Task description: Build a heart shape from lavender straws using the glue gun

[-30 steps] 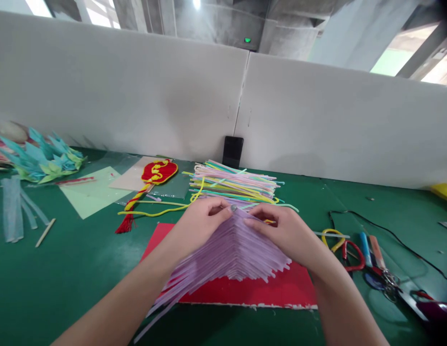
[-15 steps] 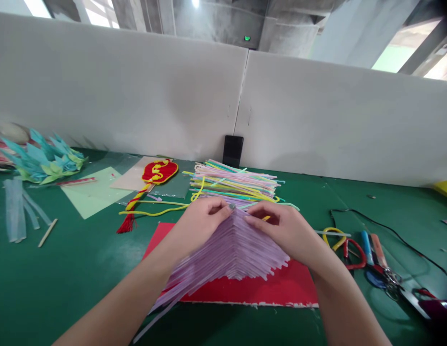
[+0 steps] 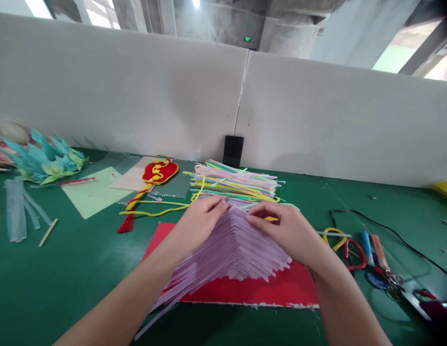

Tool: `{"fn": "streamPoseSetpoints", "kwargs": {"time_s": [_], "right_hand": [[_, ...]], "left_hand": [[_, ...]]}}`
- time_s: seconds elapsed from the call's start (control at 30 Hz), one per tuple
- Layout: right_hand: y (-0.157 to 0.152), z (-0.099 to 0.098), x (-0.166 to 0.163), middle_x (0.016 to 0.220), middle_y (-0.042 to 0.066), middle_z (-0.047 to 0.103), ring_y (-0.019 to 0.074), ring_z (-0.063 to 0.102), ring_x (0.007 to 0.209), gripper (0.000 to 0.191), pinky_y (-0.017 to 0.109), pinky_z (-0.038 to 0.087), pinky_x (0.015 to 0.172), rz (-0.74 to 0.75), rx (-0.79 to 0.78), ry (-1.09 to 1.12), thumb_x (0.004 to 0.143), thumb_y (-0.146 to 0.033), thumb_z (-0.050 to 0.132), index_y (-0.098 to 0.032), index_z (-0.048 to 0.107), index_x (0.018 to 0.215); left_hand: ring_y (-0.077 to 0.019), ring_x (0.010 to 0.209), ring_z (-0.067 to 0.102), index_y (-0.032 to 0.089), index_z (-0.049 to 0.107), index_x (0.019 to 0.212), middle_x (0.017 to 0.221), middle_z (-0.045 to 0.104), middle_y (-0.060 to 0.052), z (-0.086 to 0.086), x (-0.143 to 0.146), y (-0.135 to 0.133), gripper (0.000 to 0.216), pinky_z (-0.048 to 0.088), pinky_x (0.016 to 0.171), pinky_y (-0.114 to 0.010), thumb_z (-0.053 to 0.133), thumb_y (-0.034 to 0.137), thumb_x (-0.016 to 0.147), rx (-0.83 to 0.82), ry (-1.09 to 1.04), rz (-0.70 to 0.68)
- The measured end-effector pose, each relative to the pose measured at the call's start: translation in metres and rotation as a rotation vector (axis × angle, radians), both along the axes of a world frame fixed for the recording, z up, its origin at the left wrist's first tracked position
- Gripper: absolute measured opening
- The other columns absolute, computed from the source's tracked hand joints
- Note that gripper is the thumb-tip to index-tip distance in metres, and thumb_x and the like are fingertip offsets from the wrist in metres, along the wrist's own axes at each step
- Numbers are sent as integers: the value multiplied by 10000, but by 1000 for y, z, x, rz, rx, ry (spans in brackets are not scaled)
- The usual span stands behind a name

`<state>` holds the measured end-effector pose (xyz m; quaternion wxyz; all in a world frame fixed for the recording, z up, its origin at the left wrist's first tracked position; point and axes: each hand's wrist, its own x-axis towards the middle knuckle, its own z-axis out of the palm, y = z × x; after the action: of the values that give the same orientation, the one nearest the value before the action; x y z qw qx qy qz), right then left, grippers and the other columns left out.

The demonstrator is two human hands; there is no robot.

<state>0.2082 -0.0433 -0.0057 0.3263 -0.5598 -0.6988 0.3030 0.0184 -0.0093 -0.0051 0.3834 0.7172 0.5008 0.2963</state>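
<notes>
Between my hands is a layered piece of lilac pipe cleaners (image 3: 241,245), set side by side in V-shapes with a ridge down the middle. My left hand (image 3: 207,216) pinches its upper left edge near the peak, thumb against fingers. On the upper right edge, my right hand (image 3: 275,221) has its thumb and index finger closed on the pipe cleaners. The ends fan out loosely at the lower left and stop in a jagged line at the right. Underneath lies a red board (image 3: 281,290).
Behind my hands is a pile of coloured pipe cleaners (image 3: 237,180), with a black phone (image 3: 233,150) leaning on the partition. A red and yellow tasselled ornament (image 3: 160,171) lies left. Pliers (image 3: 355,254), scissors (image 3: 412,300) and a cable (image 3: 389,230) lie right.
My left thumb and fingertips have shifted slightly left along the upper edge, showing more of the peak. My right hand and the lilac piece have moved very little.
</notes>
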Motion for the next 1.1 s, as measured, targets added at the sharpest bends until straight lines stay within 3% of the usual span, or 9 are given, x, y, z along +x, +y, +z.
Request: {"fn": "streamPoseSetpoints", "kwargs": {"time_s": [0.2,0.6,0.77,0.93,1.1], "right_hand": [[0,2,-1,816,7,703,166,630,766,135,299,484,717,-7,21,6,824,-320,575,-230,673,803],[1,-2,4,955,-1,704,176,628,882,156,311,461,816,36,5,-62,790,-333,642,-258,687,919],[-1,-1,2,959,10,708,192,630,890,141,339,452,845,-7,24,-68,800,-314,623,-256,693,907],[-1,1,-1,887,-10,706,171,628,838,94,303,457,791,43,1,-29,813,-287,604,-254,687,843],[-1,0,0,878,-17,698,153,623,825,92,283,459,770,39,-11,25,788,-285,638,-249,677,864]], "left_hand": [[-140,643,541,198,558,828,710,611,32,3,0,-3,146,377,576,-234,504,334,833,-127,-74,-64],[-120,601,479,182,519,723,616,512,47,4,-2,2,167,348,579,-232,488,286,850,-16,-43,-27],[-139,658,547,183,550,771,683,593,28,1,-5,4,160,387,605,-241,485,297,864,7,-41,-28],[-169,795,612,230,610,1050,832,676,11,2,-7,0,220,447,706,-267,523,299,860,8,-88,-143],[-169,934,619,248,699,936,991,696,12,5,-8,-1,172,442,825,-256,553,242,845,15,-124,-207]]}}
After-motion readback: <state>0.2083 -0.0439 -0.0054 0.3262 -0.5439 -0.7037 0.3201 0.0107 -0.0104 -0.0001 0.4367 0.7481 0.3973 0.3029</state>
